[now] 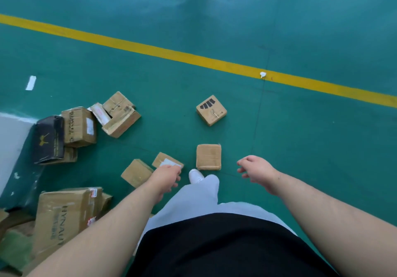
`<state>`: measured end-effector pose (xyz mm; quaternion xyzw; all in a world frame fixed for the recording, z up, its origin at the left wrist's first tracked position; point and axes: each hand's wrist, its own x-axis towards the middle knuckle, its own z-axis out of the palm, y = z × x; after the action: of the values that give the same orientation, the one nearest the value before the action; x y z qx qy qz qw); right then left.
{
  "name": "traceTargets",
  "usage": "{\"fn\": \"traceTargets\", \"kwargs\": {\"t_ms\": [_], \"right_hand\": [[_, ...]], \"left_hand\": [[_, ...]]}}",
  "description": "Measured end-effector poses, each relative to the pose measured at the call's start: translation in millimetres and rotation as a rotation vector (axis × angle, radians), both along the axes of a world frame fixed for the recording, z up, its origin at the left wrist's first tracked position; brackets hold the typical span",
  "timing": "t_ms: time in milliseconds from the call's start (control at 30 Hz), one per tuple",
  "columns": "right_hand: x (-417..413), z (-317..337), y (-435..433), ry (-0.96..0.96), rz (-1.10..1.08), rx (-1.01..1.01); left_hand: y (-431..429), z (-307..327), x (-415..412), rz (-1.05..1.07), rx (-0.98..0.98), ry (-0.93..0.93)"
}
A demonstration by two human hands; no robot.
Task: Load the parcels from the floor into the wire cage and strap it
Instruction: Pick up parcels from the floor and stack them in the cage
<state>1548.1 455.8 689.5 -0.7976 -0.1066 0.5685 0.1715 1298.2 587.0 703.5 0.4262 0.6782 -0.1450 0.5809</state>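
Several cardboard parcels lie scattered on the green floor. A small square taped parcel (208,157) sits just ahead of my white shoe (196,175). Farther off lies a parcel with black marks (211,110). Two small parcels (136,173) (167,160) lie under my left hand (166,179), which hangs above them with loosely curled fingers, holding nothing. My right hand (256,169) hovers right of the square parcel, fingers relaxed and empty. A pile with a black bag parcel (49,139) and brown boxes (79,126) (120,114) is at the left. No wire cage is in view.
A large HYNAUT carton (64,216) lies at the lower left beside green packing. A yellow floor line (193,59) crosses diagonally, with a white scrap (262,74) on it. A white and dark green wall base (12,148) stands at the left edge.
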Motion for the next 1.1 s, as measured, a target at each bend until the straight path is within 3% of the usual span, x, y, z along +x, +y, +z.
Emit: {"fn": "traceTargets", "kwargs": {"t_ms": [167,300,467,633,800,867,1100], "right_hand": [[46,2,43,-0.095,0.065,-0.059],[88,-8,86,-0.141,0.141,-0.105],[142,-78,163,-0.18,0.44,-0.139],[190,-215,250,-0.072,0.779,-0.239],[235,-389,325,-0.079,1.057,-0.314],[254,-463,343,-0.151,1.06,-0.317],[287,-642,361,-0.23,0.699,-0.409]], "left_hand": [[82,-20,44,-0.073,0.034,-0.025],[131,-28,83,0.011,0.031,-0.096],[169,-95,128,0.14,-0.055,-0.078],[187,-221,163,0.319,-0.206,0.025],[202,-395,218,0.494,-0.372,0.016],[207,-471,249,0.522,-0.381,0.0],[239,-659,310,0.552,-0.303,0.039]]}}
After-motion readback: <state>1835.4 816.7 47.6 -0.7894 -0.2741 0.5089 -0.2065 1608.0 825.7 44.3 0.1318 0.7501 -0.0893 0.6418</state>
